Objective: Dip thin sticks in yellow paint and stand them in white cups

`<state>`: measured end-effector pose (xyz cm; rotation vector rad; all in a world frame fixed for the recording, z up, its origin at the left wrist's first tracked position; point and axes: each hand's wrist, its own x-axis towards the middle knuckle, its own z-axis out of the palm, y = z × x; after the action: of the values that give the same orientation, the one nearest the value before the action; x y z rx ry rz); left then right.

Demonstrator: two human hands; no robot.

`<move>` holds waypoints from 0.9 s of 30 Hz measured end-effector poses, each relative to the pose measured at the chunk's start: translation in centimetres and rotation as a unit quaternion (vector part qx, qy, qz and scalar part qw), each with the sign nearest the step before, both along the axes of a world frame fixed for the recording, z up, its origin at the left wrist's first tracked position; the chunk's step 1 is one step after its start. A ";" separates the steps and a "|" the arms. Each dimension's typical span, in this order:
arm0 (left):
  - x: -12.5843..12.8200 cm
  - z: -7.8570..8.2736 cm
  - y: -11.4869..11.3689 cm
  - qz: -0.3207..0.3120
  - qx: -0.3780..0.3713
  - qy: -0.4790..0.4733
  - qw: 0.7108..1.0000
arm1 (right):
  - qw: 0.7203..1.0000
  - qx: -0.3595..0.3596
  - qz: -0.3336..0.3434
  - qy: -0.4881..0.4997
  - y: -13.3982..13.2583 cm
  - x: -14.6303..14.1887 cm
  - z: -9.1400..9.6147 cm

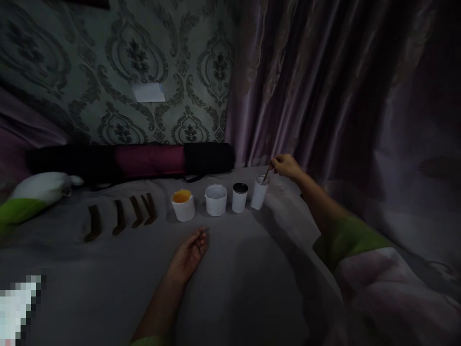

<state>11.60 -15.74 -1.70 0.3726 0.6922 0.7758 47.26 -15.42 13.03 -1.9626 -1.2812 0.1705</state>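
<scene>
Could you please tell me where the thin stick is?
In the head view, the thin stick is right of centre, in the right hand, its lower end in the rightmost white container.

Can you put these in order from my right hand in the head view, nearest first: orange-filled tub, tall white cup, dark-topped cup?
1. Tall white cup, just below-left of the right hand.
2. Dark-topped cup, next one left.
3. Orange-filled tub, much farther left.

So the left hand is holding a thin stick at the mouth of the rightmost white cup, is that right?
Not quite: the head view shows the right hand holding the thin stick. The stick is indeed at the mouth of the rightmost white cup.
</scene>
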 end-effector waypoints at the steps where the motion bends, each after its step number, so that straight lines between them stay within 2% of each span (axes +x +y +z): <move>1: 0.0 0.0 0.0 0.001 0.000 0.001 1.000 | 1.000 -0.002 0.005 0.003 0.1 -0.1 -0.1; 16: -0.1 -0.3 0.0 -0.003 0.007 0.000 1.000 | 0.998 -0.062 0.017 0.024 0.1 -1.0 -0.8; 20: -0.2 -0.5 0.1 -0.004 0.011 -0.001 1.000 | 0.996 -0.078 -0.004 0.038 0.2 -1.1 -0.8; 27: -0.1 -0.4 0.1 0.000 0.011 0.005 1.000 | 0.993 -0.072 -0.012 0.090 0.1 -1.8 -0.9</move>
<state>11.48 -15.64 -2.15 0.3957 0.6932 0.7831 45.45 -15.33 12.09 -2.0319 -1.1541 0.4287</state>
